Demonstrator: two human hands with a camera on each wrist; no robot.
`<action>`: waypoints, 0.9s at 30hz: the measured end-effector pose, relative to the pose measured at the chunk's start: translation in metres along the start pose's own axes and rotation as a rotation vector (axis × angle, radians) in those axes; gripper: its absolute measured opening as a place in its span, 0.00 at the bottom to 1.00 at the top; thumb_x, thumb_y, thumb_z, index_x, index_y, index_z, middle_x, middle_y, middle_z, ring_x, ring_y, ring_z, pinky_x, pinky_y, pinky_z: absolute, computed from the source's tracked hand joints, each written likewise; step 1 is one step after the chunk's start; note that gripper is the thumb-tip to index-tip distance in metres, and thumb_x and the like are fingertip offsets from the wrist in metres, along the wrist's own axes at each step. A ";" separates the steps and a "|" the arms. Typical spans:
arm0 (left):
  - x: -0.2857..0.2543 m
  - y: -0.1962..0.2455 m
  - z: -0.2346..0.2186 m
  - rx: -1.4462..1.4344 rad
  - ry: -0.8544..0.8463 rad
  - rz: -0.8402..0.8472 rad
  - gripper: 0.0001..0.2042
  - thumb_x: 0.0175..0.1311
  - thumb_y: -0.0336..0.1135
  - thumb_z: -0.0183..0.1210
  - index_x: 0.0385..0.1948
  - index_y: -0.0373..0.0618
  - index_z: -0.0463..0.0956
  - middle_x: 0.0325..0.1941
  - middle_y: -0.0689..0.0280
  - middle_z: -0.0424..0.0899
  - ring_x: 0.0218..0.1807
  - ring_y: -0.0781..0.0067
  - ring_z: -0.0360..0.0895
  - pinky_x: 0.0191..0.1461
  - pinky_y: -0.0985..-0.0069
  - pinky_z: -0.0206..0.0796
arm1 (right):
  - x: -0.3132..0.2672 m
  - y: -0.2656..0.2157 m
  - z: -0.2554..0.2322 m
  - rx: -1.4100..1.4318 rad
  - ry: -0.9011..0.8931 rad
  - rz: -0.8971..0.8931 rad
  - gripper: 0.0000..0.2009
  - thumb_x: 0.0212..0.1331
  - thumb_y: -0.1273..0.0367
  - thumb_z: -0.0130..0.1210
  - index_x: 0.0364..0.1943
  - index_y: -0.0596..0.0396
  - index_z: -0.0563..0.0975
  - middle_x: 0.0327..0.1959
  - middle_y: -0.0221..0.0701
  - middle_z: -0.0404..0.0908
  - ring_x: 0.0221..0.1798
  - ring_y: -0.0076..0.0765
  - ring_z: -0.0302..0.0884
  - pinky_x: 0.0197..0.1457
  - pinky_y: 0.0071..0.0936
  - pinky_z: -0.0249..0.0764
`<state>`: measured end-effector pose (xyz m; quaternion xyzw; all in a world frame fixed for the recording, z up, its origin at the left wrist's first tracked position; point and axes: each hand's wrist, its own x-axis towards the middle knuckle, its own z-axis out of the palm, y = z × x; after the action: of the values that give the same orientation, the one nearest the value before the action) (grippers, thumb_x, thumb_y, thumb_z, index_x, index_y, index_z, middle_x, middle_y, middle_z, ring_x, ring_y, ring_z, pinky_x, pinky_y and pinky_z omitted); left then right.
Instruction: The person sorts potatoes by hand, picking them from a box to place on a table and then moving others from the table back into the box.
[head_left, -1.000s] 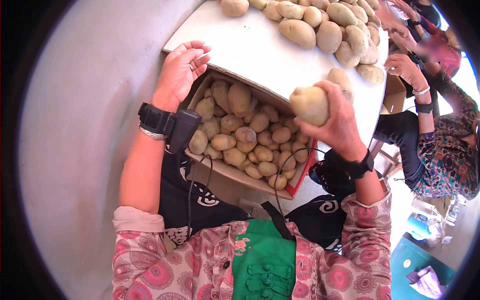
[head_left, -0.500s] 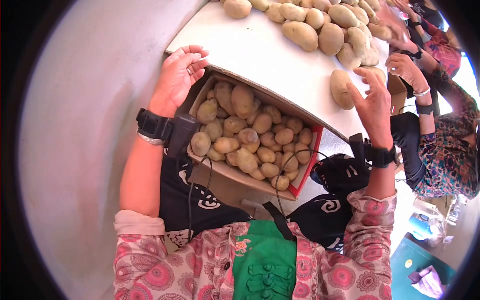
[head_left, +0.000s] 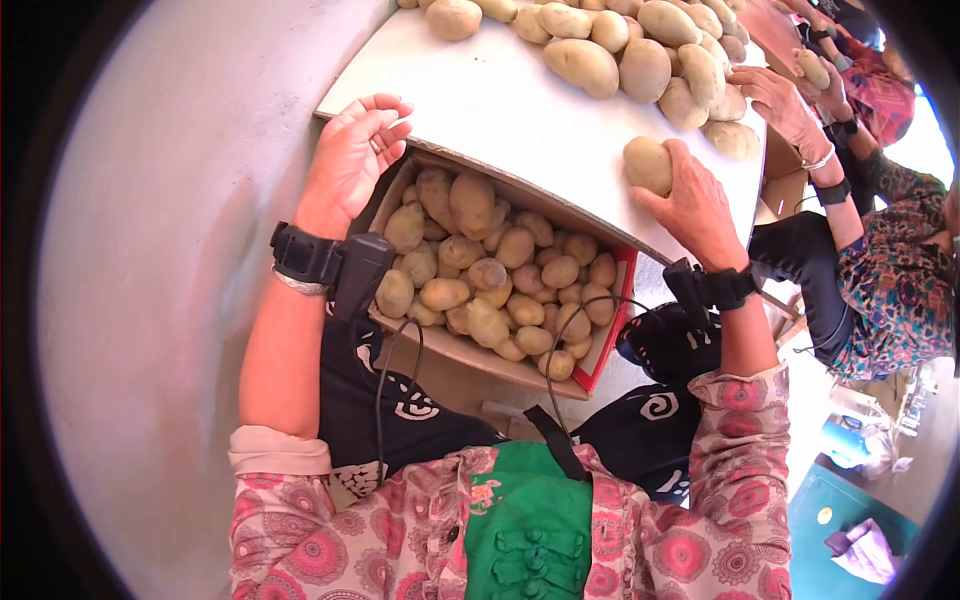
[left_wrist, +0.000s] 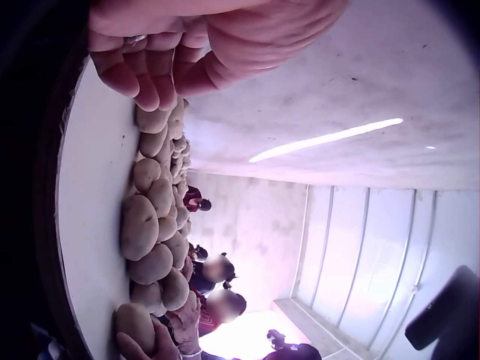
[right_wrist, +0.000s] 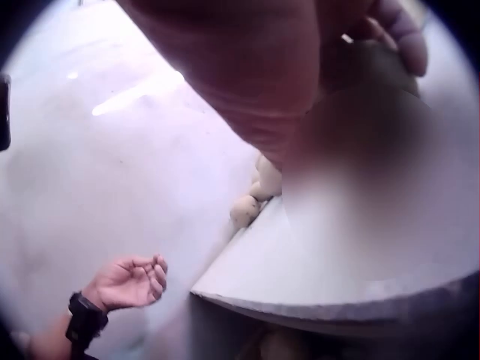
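My right hand (head_left: 695, 205) grips a potato (head_left: 648, 166) over the white tabletop (head_left: 480, 100), thumb on one side and fingers on the other. In the right wrist view that hand (right_wrist: 262, 67) fills the top, and its hold is dark and blurred. Palm up, my left hand (head_left: 355, 150) hangs by the table's corner with fingers loosely curled around nothing. Below the table edge a cardboard box (head_left: 480, 358) holds many potatoes (head_left: 443, 293). More potatoes (head_left: 581, 67) lie piled at the table's far side.
A grey wall (head_left: 150, 250) stands at the left. On the right, another person's hand (head_left: 785, 108) reaches to the pile, and a further person holds a potato (head_left: 812, 68). Thin black cables (head_left: 420, 350) cross the box front. A teal surface (head_left: 850, 510) is at lower right.
The potato in my right hand a second ago has left it. That hand moved to the table and now grips another potato. My left hand barely moved; a neighbour's hand reached toward the pile.
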<state>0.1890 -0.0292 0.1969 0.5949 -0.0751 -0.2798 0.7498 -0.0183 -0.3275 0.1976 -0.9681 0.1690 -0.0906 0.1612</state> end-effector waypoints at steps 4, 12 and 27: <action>-0.003 -0.001 0.002 -0.002 -0.018 0.012 0.08 0.65 0.29 0.51 0.44 0.45 0.71 0.45 0.66 0.78 0.42 0.80 0.76 0.43 0.82 0.71 | -0.013 -0.017 -0.001 0.178 -0.187 -0.168 0.25 0.41 0.61 0.63 0.45 0.59 0.73 0.36 0.49 0.79 0.41 0.54 0.77 0.46 0.42 0.73; -0.006 -0.003 -0.001 0.010 -0.029 0.023 0.09 0.65 0.29 0.51 0.45 0.45 0.71 0.46 0.67 0.78 0.43 0.80 0.76 0.45 0.83 0.70 | -0.058 -0.065 0.037 0.359 -0.563 -0.631 0.23 0.36 0.63 0.65 0.40 0.58 0.74 0.31 0.43 0.77 0.39 0.52 0.77 0.42 0.42 0.74; -0.015 0.003 0.006 -0.011 -0.012 0.020 0.07 0.63 0.28 0.52 0.41 0.46 0.72 0.42 0.68 0.79 0.40 0.81 0.76 0.41 0.84 0.69 | -0.044 -0.058 0.036 0.321 0.088 -0.364 0.07 0.50 0.76 0.50 0.34 0.57 0.75 0.34 0.40 0.77 0.38 0.48 0.76 0.40 0.40 0.74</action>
<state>0.1747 -0.0265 0.2043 0.5883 -0.0839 -0.2764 0.7553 -0.0338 -0.2497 0.1790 -0.9397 -0.0178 -0.1860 0.2864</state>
